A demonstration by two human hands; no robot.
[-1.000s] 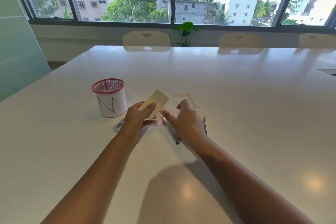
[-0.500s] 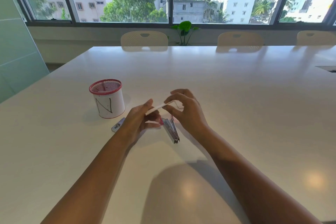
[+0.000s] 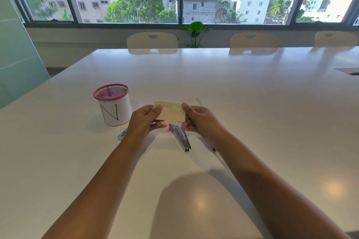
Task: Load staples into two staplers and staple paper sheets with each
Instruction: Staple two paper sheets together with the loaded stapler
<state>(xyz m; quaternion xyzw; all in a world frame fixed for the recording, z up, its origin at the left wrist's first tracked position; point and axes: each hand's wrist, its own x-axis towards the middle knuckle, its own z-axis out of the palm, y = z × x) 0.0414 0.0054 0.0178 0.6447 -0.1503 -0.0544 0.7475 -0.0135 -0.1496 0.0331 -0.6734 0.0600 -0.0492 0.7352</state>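
A cream paper slip (image 3: 171,111) is held up above the table, its face turned toward me. My left hand (image 3: 144,120) pinches its left edge and my right hand (image 3: 200,120) pinches its right edge. Below the slip a metal stapler (image 3: 181,137) with a pink end lies on the white table (image 3: 252,112). A second metal object (image 3: 122,135), partly hidden by my left wrist, lies on the table; I cannot tell if it is the other stapler. Another paper piece (image 3: 192,101) lies flat just beyond my right hand.
A white pen cup (image 3: 112,105) with a red mesh rim and the letter N stands left of my hands. Three chairs (image 3: 152,40) and a small plant (image 3: 195,31) line the far side under the windows. A recessed slot (image 3: 347,71) sits at the table's right edge.
My right hand left the table and took the slip's right edge. The slip, first in my left hand alone, then edge-on, now faces me, held flat between both hands.
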